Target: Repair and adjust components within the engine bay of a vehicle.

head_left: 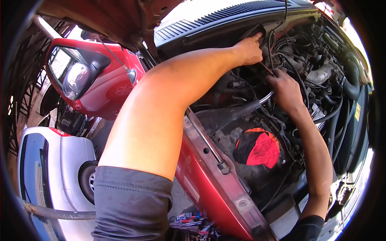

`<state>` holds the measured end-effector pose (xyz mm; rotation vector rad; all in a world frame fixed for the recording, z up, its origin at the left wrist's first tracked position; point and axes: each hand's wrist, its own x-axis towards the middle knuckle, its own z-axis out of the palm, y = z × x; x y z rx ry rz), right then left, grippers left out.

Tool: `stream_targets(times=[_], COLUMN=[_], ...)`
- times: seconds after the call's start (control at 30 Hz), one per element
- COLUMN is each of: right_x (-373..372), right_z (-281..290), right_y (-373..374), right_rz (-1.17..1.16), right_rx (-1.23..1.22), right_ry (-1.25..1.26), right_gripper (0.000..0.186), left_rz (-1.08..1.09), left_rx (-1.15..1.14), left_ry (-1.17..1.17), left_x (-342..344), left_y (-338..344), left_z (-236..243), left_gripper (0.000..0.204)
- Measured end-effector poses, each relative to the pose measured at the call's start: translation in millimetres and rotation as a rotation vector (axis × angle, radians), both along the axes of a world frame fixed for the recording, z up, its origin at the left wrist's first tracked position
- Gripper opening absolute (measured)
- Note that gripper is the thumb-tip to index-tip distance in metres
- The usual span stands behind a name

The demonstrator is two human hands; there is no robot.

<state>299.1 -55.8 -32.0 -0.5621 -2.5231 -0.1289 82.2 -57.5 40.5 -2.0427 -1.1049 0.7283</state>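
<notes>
Way up at the back of the engine bay, the right hand (284, 87) is curled into a loose fist, and a thin brownish rod (267, 70) runs from it toward the left hand (250, 50). Can't honestly tell how tight either grip is, since the fingertips are hidden; the left one has its fingers bent, with the pointer sticking up. So the rod sits in the gap between the two hands, beside some hanging black cable (285, 16). A shiny metal bar (265, 97) pokes out just below the right fist, can't tell if it's held.

My two cents: steady the rod with one hand, let the other do the fine work, and keep knuckles off the engine parts (319, 74). I'd go gently, because the cables crowd in close and could snag.

Further out, a red and black cloth (261, 148) lies lower in the bay, a strut (207, 140) slants along the red fender (201, 172), and a silver car (72, 160) is parked off left.
</notes>
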Motion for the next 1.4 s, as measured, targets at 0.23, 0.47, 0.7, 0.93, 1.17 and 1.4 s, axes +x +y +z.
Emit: stream_targets(times=[0.23,0.47,0.7,0.93,1.17,1.4], right_x=[-10,-11,-3,-11,-3,-12], right_z=[8,14,14,18,1,-8], right_y=[12,13,9,24,10,10], right_rz=[0.126,0.017,0.029,0.003,-0.011,-0.022], right_rx=[-0.674,-0.586,-0.028,-0.955,-0.185,-0.570], right_ry=[0.402,0.387,-0.160,0.537,0.211,0.402], right_gripper=[0.027,0.023,0.020,0.021,0.024,0.028], left_rz=[-0.027,0.045,0.023,0.001,0.050,-0.093], left_rx=[0.036,-0.023,0.018,0.036,-0.019,0.084], left_ry=[-0.015,0.019,0.001,0.005,0.029,-0.194], left_x=[-3,0,1,0,1,-12], left_y=[0,1,0,-4,-2,13], left_z=[-4,1,-2,-1,5,-11], left_gripper=[0.026,0.025,0.025,0.024,0.023,0.021])
